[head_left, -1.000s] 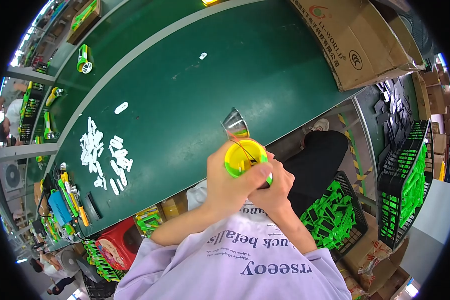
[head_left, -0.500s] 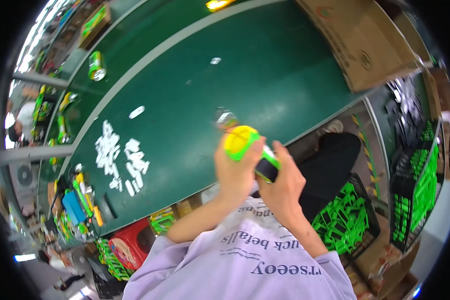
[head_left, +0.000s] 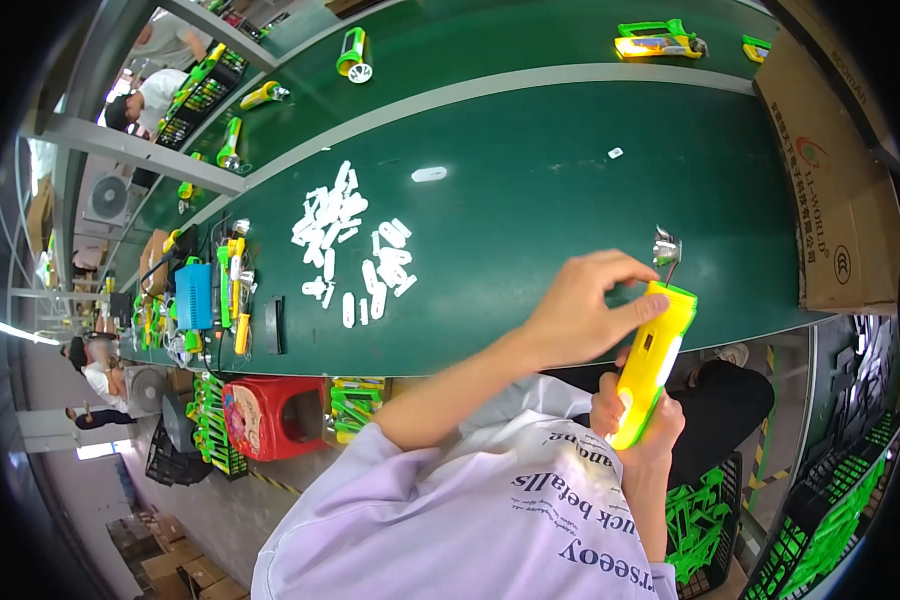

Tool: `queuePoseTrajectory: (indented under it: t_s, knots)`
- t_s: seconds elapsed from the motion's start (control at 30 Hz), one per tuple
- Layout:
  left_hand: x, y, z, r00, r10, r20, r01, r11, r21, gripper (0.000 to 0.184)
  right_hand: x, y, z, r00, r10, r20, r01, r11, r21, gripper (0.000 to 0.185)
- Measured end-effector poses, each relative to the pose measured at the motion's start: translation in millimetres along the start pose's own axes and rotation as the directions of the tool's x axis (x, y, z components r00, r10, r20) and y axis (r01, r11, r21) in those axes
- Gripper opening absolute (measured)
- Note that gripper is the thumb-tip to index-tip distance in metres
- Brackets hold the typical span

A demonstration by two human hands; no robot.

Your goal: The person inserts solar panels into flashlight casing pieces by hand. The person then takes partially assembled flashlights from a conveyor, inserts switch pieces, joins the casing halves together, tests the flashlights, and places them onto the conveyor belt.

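A yellow flashlight body with green edges is held upright and slightly tilted at the table's front edge. My right hand wraps round its lower part. At its upper end, the thumb of my left hand rests on the yellow casing. The left index finger is bent near the rim, apart from the thumb. A silvery lamp head lies just beyond, joined to the body by thin wires.
White strips lie in piles on the green table. Tools and a blue box sit at left, a carton at right. A red stool and a crate of green parts are below. Other people are at far left.
My view has swung, so the table's contents appear farther right. The flashlight has turned from end-on to side-on. My left hand has loosened from around it to a light touch at the top.
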State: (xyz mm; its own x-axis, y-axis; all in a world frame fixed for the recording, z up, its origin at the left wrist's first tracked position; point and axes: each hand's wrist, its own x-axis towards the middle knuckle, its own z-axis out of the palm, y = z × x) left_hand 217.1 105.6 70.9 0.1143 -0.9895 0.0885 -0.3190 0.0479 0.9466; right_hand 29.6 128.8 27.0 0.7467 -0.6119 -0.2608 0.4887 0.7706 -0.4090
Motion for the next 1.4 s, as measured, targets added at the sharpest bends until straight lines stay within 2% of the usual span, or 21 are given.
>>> queuePoseTrajectory:
  t_s: [0.03,0.1,0.17,0.2,0.3,0.37,0.4,0.43,0.5,0.57,0.6,0.67,0.77,0.83,0.97,1.07,1.17,1.2,1.27,1.3,1.4]
  knots:
    - [2.5,-6.7,-8.6,0.999,0.031,-0.008,-0.031,0.999,-0.028,0.03,0.5,2.4,-0.3,0.992,0.074,0.105,-0.091,0.982,0.168,0.057]
    - [6.5,-9.0,-19.5,0.998,0.054,-0.026,-0.056,0.995,-0.079,0.027,-0.9,7.6,2.2,0.986,0.135,0.099,-0.152,0.972,0.18,0.048]
    - [3.1,-11.2,-32.1,0.999,0.042,-0.011,-0.043,0.996,-0.079,0.026,0.2,14.2,1.2,0.972,0.207,0.107,-0.216,0.973,0.078,0.04]
    - [0.3,-13.2,-39.9,0.999,0.034,0.005,-0.033,0.995,-0.089,0.025,1.0,15.1,0.4,0.975,0.193,0.108,-0.21,0.961,0.177,0.034]
    - [-11.9,-28.0,-83.9,0.963,-0.135,-0.232,0.161,0.983,0.094,0.025,4.4,9.8,-13.7,0.991,0.078,0.107,-0.108,0.947,0.304,0.032]
    - [-28.2,-38.6,-123.6,0.914,-0.122,-0.386,0.244,0.926,0.287,0.025,5.5,9.5,-8.4,0.996,0.017,0.086,-0.042,0.953,0.299,0.032]
    - [-40.2,-52.5,-144.3,0.866,-0.097,-0.49,0.298,0.889,0.349,0.024,6.1,8.1,8.3,0.995,-0.027,-0.095,0.046,0.98,0.196,0.033]
    - [-52.7,-60.5,-168.8,0.796,-0.173,-0.58,0.385,0.884,0.266,0.022,7.3,7.7,18.5,0.959,-0.09,-0.268,0.114,0.991,0.076,0.034]
    - [-80.2,-72.8,-215.1,0.731,0.022,-0.682,0.459,0.723,0.516,0.023,7.8,7.9,13.9,0.951,-0.124,-0.282,0.143,0.988,0.049,0.034]
    - [-111.4,-82.0,-252.8,0.708,0.033,-0.705,0.612,0.468,0.637,0.018,8.1,5.2,-8.9,0.99,-0.105,-0.097,0.115,0.988,0.104,0.034]
    - [-116.8,-81.8,-255.9,0.707,0.035,-0.706,0.614,0.464,0.638,0.018,8.5,0.4,-14.2,0.999,-0.026,-0.022,0.03,0.967,0.253,0.033]
    - [-123.8,-83.1,-259.9,0.766,-0.037,-0.641,0.518,0.625,0.583,0.014,9.6,-1.2,-17.0,0.999,-0.01,0.045,-0.001,0.966,0.258,0.033]
    - [-115.6,-89.7,-244.6,0.859,-0.022,-0.511,0.411,0.623,0.665,0.014,6.8,-2.7,-9.3,0.992,-0.002,0.129,-0.031,0.968,0.25,0.03]
    - [-113.4,-99.3,-242.5,0.85,-0.007,-0.527,0.42,0.614,0.669,0.014,3.9,-3.8,-3.9,0.985,-0.028,0.173,-0.008,0.978,0.207,0.029]
    - [-108.0,-108.9,-244.9,0.824,-0.032,-0.565,0.468,0.601,0.648,0.02,-0.9,-6.9,-6.1,0.99,-0.075,0.122,0.051,0.981,0.19,0.028]
    - [-97.4,-102.0,-246.8,0.838,-0.011,-0.546,0.481,0.488,0.729,0.024,-7.4,-11.3,-7.3,0.998,-0.063,0.03,0.056,0.978,0.2,0.028]
    - [-45.4,-66.3,-208.2,0.833,0.05,-0.551,0.431,0.567,0.702,0.018,-13.0,-15.3,-2.2,0.998,-0.065,-0.006,0.065,0.984,0.163,0.028]
    - [-23.7,-65.4,-190.6,0.863,0.134,-0.488,0.263,0.703,0.66,0.016,-14.7,-16.8,0.6,0.996,-0.091,-0.011,0.091,0.985,0.147,0.029]
    - [27.4,-49.4,-143.6,0.915,0.23,-0.331,0.039,0.767,0.641,0.017,-15.8,-15.2,-1.3,0.993,-0.121,0.0,0.119,0.979,0.164,0.029]
    - [50.1,-36.7,-115.6,0.944,0.178,-0.277,0.042,0.768,0.639,0.02,-16.4,-15.1,-2.9,0.99,-0.138,0.017,0.133,0.974,0.185,0.03]
    - [117.6,-48.6,-51.8,0.951,0.305,-0.048,-0.22,0.78,0.586,0.021,-22.7,-17.1,-4.3,0.983,-0.174,0.054,0.161,0.969,0.186,0.033]
